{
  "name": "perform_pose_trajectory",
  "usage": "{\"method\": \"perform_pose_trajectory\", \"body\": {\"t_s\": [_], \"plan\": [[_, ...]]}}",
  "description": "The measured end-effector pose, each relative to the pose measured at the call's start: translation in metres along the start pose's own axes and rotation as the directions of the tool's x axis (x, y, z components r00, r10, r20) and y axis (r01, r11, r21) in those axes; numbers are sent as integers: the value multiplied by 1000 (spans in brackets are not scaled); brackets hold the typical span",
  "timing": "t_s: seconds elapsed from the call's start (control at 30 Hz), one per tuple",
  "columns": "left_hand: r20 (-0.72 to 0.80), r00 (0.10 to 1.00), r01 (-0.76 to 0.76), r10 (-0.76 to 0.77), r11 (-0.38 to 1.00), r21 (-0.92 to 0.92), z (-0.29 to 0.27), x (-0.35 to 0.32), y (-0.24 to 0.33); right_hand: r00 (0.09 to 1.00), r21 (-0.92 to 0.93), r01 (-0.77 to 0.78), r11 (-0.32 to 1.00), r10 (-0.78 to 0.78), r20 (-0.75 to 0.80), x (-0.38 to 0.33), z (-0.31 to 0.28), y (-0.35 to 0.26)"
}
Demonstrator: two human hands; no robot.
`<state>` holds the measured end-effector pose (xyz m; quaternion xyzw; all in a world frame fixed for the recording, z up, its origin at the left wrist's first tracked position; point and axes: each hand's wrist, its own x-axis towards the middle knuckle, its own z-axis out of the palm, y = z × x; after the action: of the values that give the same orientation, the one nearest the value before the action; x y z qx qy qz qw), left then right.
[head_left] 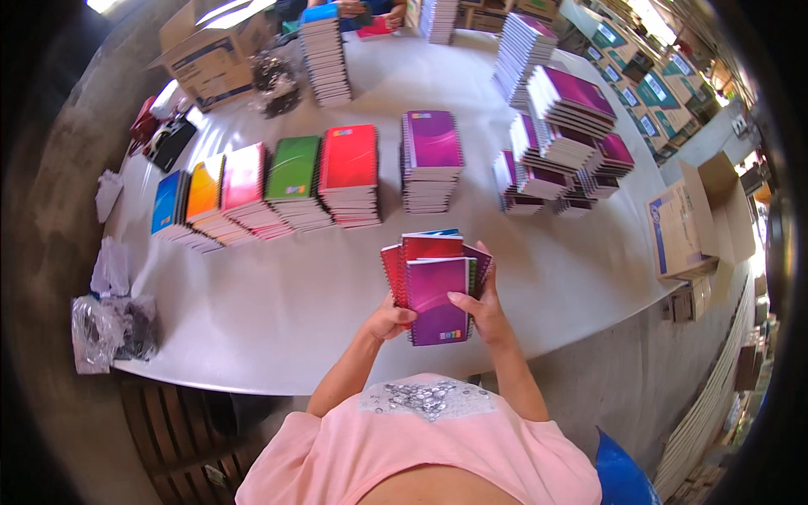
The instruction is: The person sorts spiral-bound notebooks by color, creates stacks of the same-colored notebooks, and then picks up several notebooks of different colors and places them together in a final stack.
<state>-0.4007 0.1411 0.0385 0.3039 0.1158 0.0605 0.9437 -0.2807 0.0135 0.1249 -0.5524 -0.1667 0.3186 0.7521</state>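
I hold a small bundle of spiral notebooks [433, 286] above the near edge of the white table [278, 311]; a purple cover faces me, red ones behind it. My left hand [389, 322] grips the bundle's lower left corner. My right hand [481, 305] clasps its right side, fingers laid across the purple cover. Beyond the bundle stand sorted stacks: blue [168, 204], orange [205, 190], pink [244, 178], green [293, 168], red [348, 160] and purple [433, 143].
A jumbled heap of purple notebooks [562, 143] fills the right of the table. Tall stacks [324, 59] stand at the far end, where another person's hands [370, 12] work. Cardboard boxes [215, 50] [686, 223] flank the table; crumpled plastic wrap [114, 328] lies at the left edge.
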Motion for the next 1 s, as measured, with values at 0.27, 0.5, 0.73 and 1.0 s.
{"method": "perform_pose_trajectory", "body": {"t_s": [0.27,0.5,0.73,1.0], "plan": [[184,963,-270,197,672,690,67,89,-19,939,-264,173,949,-78,334,32,-134,2],[145,929,-348,341,670,655,56,118,-64,982,-146,137,980,-114,153,28,-151,30],[0,923,-316,385,758,571,69,125,-104,957,-232,290,928,-285,57,30,-164,60],[30,946,-283,323,776,563,71,139,-116,936,-340,351,872,-330,120,39,-189,72]]}}
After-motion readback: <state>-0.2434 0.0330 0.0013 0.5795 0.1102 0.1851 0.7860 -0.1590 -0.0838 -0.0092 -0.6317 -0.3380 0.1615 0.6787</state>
